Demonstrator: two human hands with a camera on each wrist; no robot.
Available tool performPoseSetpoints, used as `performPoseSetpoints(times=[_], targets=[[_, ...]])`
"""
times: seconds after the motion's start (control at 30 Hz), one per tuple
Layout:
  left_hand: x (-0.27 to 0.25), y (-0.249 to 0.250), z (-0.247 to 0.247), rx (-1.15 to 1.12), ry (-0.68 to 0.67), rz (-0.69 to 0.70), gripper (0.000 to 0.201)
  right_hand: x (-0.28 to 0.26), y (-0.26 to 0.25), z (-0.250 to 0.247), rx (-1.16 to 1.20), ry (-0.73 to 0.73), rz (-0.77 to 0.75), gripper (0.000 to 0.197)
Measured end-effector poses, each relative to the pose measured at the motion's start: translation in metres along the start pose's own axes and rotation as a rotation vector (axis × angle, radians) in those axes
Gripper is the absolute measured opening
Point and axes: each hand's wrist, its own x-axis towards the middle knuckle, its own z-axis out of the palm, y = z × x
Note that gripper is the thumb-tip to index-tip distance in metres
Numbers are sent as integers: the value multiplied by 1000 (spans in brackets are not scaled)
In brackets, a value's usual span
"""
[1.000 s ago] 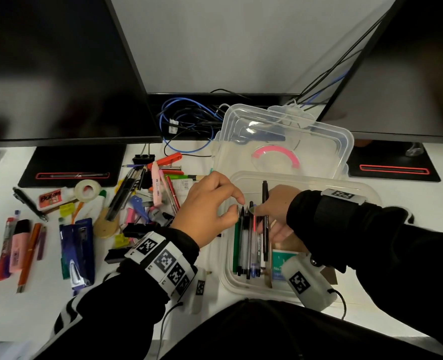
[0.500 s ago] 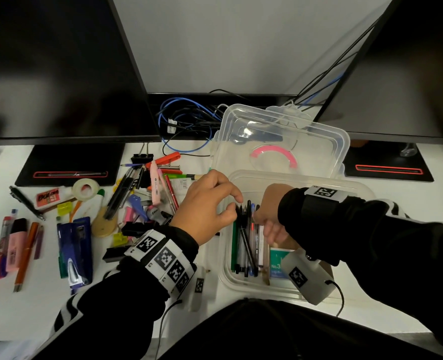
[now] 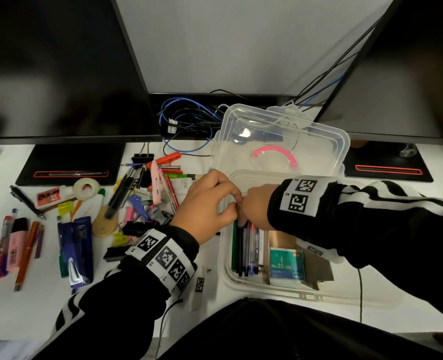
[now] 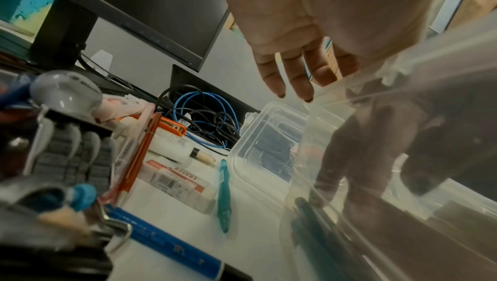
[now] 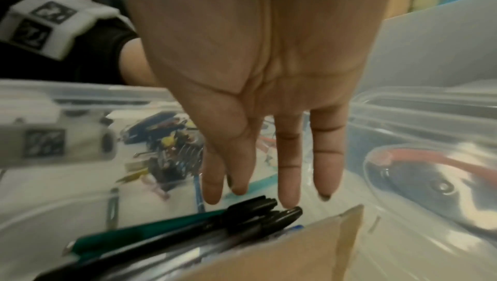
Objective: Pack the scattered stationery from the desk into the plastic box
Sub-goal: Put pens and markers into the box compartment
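Observation:
The clear plastic box (image 3: pixel 267 291) stands open at the front of the desk. A row of pens (image 3: pixel 243 252) lies along its left side, beside a green staples packet (image 3: pixel 286 265) and a cardboard piece (image 3: pixel 316 266). My right hand (image 3: pixel 254 207) reaches into the box. In the right wrist view its straight fingers (image 5: pixel 287 168) touch the far ends of the pens (image 5: pixel 242 211) and hold nothing. My left hand (image 3: pixel 207 203) hovers over the box's left rim with relaxed, empty fingers (image 4: pixel 293 77), close to the right hand.
Scattered stationery (image 3: pixel 147 198) covers the desk left of the box: a blue stapler (image 3: pixel 76 250), a tape roll (image 3: pixel 86 188), markers (image 3: pixel 15 245), binder clips and a teal pen (image 4: pixel 224 192). The box's lid (image 3: pixel 280 141) lies behind it. Cables and two monitors stand at the back.
The black pen my right hand held now lies in the row with the others. The right hand has shifted left toward the left hand, with its fingers on the pen ends.

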Motion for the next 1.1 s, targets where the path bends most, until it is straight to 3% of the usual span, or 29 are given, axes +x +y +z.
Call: performPoseSetpoints(times=[0.17,0.4,0.57,0.73,0.93,1.1], targets=[[-1,0,0,-7,4,-9,15,6,-17,19,-215,-110,53,44],[0,0,-1,-15,4,-12,15,14,-13,25,-271,-70,2,43],[-1,-1,0,-23,2,-12,15,9,-6,32,-254,-41,-115,36],[0,-2,1,-13,7,3,15,13,-5,36,-389,-74,-84,42],[-1,-2,1,-16,10,-2,15,11,2,27,-301,-31,-77,44],[-2,0,1,-17,13,-15,15,12,8,31,-412,2,-88,50]])
